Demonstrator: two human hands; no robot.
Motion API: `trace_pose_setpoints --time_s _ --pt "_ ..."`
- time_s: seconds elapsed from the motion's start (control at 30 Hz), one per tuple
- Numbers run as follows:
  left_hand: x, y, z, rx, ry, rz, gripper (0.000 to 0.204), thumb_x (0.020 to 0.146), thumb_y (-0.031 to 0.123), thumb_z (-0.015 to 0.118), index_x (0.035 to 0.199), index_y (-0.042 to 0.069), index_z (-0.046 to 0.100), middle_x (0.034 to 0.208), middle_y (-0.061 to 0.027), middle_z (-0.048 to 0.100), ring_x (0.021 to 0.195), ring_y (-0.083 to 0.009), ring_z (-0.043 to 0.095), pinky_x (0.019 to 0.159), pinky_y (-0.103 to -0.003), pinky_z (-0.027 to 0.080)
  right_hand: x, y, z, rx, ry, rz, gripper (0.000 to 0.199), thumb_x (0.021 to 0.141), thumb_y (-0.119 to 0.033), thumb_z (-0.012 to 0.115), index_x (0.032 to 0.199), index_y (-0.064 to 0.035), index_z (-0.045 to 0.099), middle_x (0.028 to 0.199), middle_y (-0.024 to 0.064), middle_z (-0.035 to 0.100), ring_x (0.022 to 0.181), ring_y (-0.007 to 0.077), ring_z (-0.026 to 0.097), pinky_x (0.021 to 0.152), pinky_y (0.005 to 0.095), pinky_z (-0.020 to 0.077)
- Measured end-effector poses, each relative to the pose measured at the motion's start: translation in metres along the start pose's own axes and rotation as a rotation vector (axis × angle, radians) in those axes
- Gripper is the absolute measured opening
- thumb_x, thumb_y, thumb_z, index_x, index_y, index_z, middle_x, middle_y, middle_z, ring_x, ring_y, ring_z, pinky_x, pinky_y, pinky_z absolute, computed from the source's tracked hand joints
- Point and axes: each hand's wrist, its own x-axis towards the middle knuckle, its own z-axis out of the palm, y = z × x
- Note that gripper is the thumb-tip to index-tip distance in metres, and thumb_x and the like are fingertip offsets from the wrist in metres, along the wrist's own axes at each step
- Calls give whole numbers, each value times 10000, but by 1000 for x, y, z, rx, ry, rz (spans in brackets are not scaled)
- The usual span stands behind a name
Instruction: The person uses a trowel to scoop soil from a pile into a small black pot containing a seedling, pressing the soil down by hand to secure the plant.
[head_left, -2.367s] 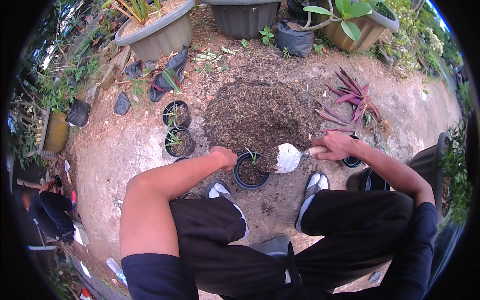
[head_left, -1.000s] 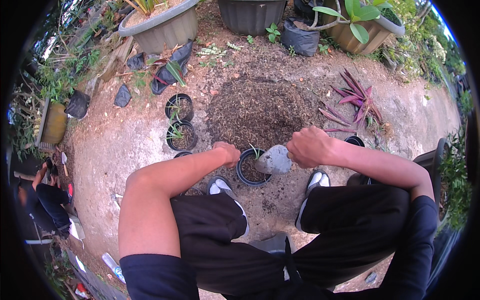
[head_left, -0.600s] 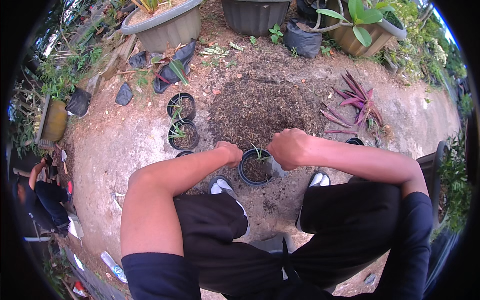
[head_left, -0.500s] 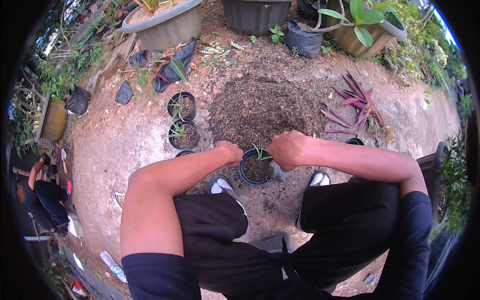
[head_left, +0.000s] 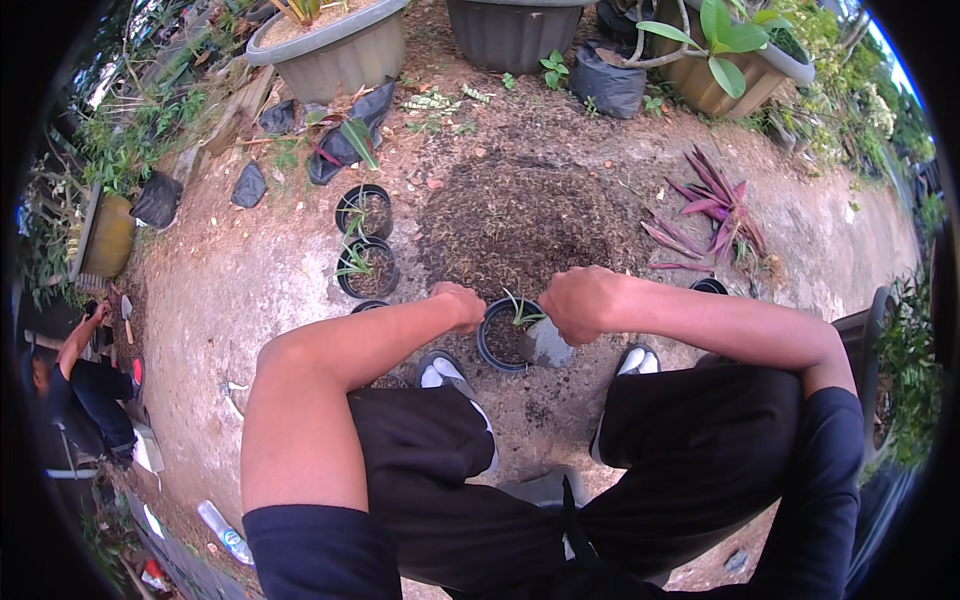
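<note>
Between my feet stands a small round black plant pot (head_left: 484,345) with dark soil and a young plant (head_left: 523,311) with narrow green leaves. My left hand (head_left: 461,306) is closed at the pot's upper left rim, its fingertips partly hidden. On the other side, my right hand (head_left: 580,303) grips a trowel, its handle hidden in the fist. The grey trowel blade (head_left: 549,345) points down at the pot's right edge and overlaps the rim. Just beyond both hands lies a broad heap of brown soil (head_left: 520,220).
Black pots with seedlings (head_left: 367,267) line the left side. Uprooted purple-leaved plants (head_left: 722,205) lie right of the soil. Large planters (head_left: 335,65) stand at the back. Far left, another person (head_left: 85,385) sits near a hand trowel (head_left: 127,318). A plastic bottle (head_left: 226,532) lies lower left.
The trowel blade has tilted up and outward to the right of the pot, showing more of its face. My right hand has shifted slightly; my left hand stays at the rim.
</note>
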Motion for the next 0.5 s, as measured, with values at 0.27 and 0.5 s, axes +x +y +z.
trace_pose_setpoints --time_s 0.27,0.5 --pt "7 -1 4 -23 4 -1 391 983 382 502 1221 120 669 1233 -124 666 1170 -322 628 918 -493 518 -16 46 23 55 95 -63 278 864 -228 616 961 22 689 927 242 694 930 394 685 809 476 559" --pt "14 -3 13 -45 41 -49 309 929 296 612 1199 170 694 1244 -64 672 1158 -287 642 837 -522 548 -23 126 110 212 -50 -77 423 927 -375 580 1068 22 617 954 244 686 960 410 663 834 498 509"
